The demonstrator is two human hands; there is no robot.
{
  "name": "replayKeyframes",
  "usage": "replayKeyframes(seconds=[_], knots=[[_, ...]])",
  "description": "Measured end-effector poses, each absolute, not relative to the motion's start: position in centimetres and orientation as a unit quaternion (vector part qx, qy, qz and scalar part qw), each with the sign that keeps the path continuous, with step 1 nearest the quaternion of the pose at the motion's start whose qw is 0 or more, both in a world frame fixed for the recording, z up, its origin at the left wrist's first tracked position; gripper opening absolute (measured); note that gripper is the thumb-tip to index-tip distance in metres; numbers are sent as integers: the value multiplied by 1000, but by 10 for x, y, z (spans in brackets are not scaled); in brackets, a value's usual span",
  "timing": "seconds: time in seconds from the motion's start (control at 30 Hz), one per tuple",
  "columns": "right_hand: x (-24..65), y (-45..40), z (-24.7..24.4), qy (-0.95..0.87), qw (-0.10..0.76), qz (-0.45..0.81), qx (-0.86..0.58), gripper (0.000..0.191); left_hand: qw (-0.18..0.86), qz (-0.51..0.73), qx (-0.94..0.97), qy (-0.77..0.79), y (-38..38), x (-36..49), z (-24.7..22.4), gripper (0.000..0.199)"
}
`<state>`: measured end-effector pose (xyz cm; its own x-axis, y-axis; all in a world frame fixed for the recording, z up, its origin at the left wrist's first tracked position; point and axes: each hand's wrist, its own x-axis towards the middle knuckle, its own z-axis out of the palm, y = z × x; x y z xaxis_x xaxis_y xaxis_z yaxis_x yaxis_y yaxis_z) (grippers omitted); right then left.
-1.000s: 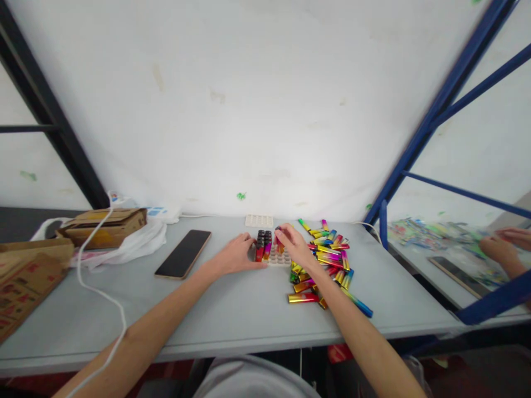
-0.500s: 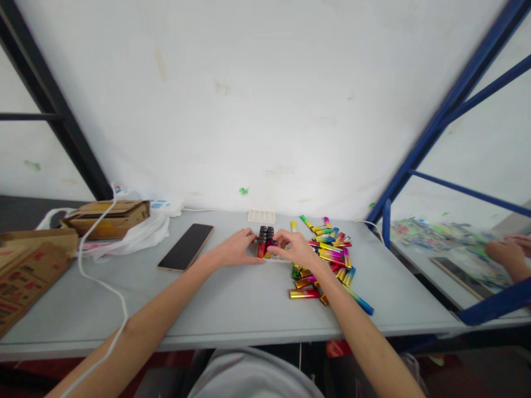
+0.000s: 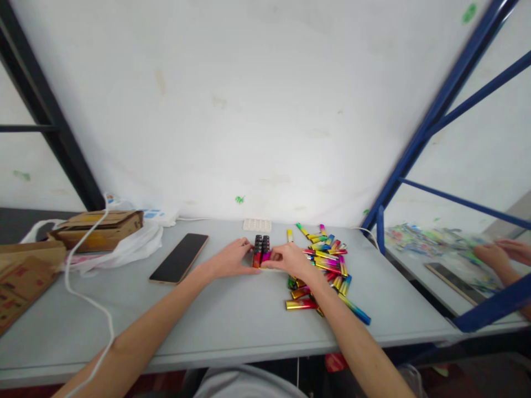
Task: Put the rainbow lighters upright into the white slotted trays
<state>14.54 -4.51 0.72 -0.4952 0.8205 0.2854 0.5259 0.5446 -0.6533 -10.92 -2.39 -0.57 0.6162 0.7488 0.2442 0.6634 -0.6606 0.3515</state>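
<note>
At twelve o'clock: glossy red, black-topped lighters [image 3: 257,260].
Wide-curved left hand [image 3: 235,257] is best held steady; by right hand [image 3: 286,260], grip cannot be told.

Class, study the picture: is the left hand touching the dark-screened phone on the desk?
Apart. The head view shows a strip of grey desk between the left hand and the phone.

Black-topped lighters [image 3: 257,255] upright, two rows, in pale tray [image 3: 272,270]; loose metallic multicoloured lighters [image 3: 328,263] heaped right.
</note>
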Motion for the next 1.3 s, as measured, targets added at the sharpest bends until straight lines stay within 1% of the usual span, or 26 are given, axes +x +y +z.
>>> replayKeyframes(seconds=[0.07, 0.13, 0.23, 0.27, 0.33, 0.4, 0.5, 0.63, 0.73, 0.8, 0.9, 0.97, 1.07, 1.17, 1.23, 1.3], knots=[[145, -47, 10, -832, 285, 247, -407, 43, 112, 184, 893, 396, -24, -110, -5, 57], [149, -48, 14, -828, 312, 255, -391, 37, 109, 178, 893, 399, -24, -110, -4, 57], [163, -42, 19, -785, 425, 234, -385, 28, 110, 167, 893, 403, -24, -109, -2, 61], [169, -38, 20, -765, 465, 213, -392, 23, 111, 166, 892, 405, -24, -109, -2, 62], [181, -28, 21, -732, 518, 165, -410, 14, 114, 169, 890, 407, -24, -109, -1, 62], [193, -18, 21, -710, 543, 123, -432, 10, 116, 173, 889, 408, -24, -108, -2, 62], [207, -11, 23, -690, 551, 67, -465, 12, 115, 174, 889, 407, -24, -108, -4, 62], [219, -8, 23, -683, 542, 1, -489, 20, 117, 178, 889, 406, -23, -109, -6, 62], [223, 3, 22, -679, 502, -10, -536, 34, 115, 187, 889, 402, -23, -109, -7, 63], [224, 16, 21, -681, 432, -16, -591, 35, 115, 189, 888, 402, -23, -109, -8, 64], [223, 39, 24, -681, 298, -19, -668, 22, 109, 185, 890, 403, -22, -109, -10, 65], [220, 51, 25, -674, 258, -6, -693, 20, 102, 180, 891, 404, -23, -110, -10, 64], [215, 61, 24, -675, 259, 26, -690, 30, 98, 174, 891, 407, -24, -110, -10, 64], [212, 61, 21, -690, 282, 55, -664, 39, 99, 179, 890, 409, -24, -109, -10, 64], [211, 61, 20, -699, 302, 72, -644, 37, 99, 182, 889, 408, -24, -109, -10, 65], [211, 59, 23, -706, 320, 86, -626, 32, 101, 185, 890, 404, -23, -109, -11, 65]])
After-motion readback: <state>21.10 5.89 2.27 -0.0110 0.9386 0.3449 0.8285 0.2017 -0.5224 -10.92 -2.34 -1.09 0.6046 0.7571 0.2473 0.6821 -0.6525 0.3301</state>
